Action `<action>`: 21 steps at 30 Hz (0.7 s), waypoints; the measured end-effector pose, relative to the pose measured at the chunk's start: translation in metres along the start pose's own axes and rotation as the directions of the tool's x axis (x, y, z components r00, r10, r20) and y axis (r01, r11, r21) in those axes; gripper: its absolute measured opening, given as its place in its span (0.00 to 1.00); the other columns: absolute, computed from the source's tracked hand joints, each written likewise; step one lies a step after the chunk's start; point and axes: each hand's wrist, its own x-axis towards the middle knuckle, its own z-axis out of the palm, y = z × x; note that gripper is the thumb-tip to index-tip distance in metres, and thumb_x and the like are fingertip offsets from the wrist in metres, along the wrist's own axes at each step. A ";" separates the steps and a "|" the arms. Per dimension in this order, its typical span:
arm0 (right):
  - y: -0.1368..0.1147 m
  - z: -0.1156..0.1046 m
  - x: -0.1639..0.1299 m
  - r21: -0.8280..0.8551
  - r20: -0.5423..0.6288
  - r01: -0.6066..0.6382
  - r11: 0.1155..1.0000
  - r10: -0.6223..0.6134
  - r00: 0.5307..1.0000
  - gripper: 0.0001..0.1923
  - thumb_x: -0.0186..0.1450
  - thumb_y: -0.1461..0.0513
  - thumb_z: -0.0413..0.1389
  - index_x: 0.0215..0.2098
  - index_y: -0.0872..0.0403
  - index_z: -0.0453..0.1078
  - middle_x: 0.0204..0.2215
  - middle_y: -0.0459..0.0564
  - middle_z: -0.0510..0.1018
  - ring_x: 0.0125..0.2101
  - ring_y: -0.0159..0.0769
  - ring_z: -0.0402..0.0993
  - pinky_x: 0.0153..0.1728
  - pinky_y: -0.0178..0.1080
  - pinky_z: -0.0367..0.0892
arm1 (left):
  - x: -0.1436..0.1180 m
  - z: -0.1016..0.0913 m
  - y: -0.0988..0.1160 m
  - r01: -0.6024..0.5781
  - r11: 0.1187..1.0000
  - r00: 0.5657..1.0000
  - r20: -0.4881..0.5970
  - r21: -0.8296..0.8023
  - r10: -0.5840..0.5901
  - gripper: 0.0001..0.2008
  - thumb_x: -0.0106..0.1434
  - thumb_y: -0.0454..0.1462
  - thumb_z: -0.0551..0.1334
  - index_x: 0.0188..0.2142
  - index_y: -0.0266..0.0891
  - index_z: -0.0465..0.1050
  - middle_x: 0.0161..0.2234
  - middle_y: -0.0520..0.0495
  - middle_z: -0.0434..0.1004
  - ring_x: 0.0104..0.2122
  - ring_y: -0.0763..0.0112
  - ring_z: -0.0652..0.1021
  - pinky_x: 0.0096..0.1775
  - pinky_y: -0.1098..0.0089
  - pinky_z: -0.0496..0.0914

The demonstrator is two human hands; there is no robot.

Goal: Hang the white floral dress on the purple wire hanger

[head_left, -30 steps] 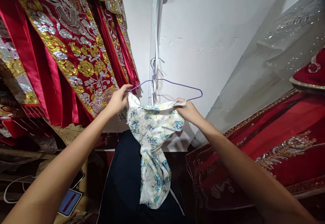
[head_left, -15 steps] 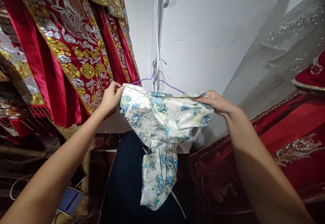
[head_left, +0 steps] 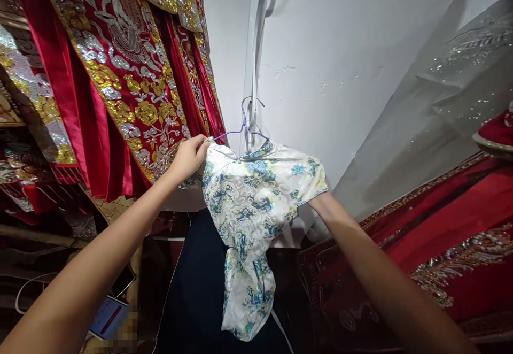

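A white garment with blue and yellow flowers [head_left: 250,199] hangs over a thin purple wire hanger [head_left: 243,121] hooked near a white strip on the wall. My left hand [head_left: 191,156] pinches the garment's left shoulder at the hanger's left arm. My right hand is hidden under the garment's right side; only the wrist [head_left: 326,207] shows, going up into the cloth. The lower part of the garment dangles twisted toward the floor.
Red robes with gold and silver embroidery [head_left: 120,76] hang close on the left. More red embroidered cloth [head_left: 441,236] lies at the right under a sheer sequinned fabric [head_left: 452,76]. A dark garment [head_left: 196,290] hangs below. A phone [head_left: 108,316] and a cable sit at the lower left.
The garment's right side has been pulled over the hanger's right arm, which is now covered. My right hand went from gripping the cloth's top edge to inside the cloth.
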 end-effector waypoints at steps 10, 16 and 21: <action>-0.113 0.016 0.015 0.235 0.359 -0.089 0.968 -0.001 0.933 0.42 0.63 0.31 0.41 0.56 0.50 0.73 0.45 0.56 0.81 0.52 0.50 0.76 0.49 0.51 0.72 | 0.014 0.014 0.002 0.097 0.943 0.992 -0.045 -0.318 -0.117 0.15 0.65 0.45 0.61 0.45 0.39 0.72 0.39 0.45 0.77 0.37 0.64 0.74 0.39 0.68 0.67; -0.081 0.036 -0.017 -0.243 0.840 -0.063 0.968 0.242 0.485 0.34 0.62 0.43 0.60 0.57 0.57 0.72 0.49 0.62 0.80 0.49 0.50 0.78 0.52 0.51 0.71 | -0.011 0.024 0.008 0.160 0.818 0.961 0.275 -0.552 -0.003 0.16 0.60 0.47 0.68 0.37 0.36 0.76 0.35 0.44 0.79 0.34 0.66 0.77 0.39 0.66 0.71; -0.005 0.073 -0.041 -0.546 0.582 0.434 0.717 -0.048 0.812 0.62 0.54 0.50 0.68 0.74 0.53 0.36 0.72 0.64 0.45 0.71 0.56 0.42 0.68 0.59 0.48 | -0.029 0.036 0.056 0.181 0.715 0.938 0.337 -0.675 0.082 0.17 0.55 0.44 0.72 0.39 0.36 0.77 0.38 0.44 0.80 0.38 0.67 0.79 0.45 0.66 0.72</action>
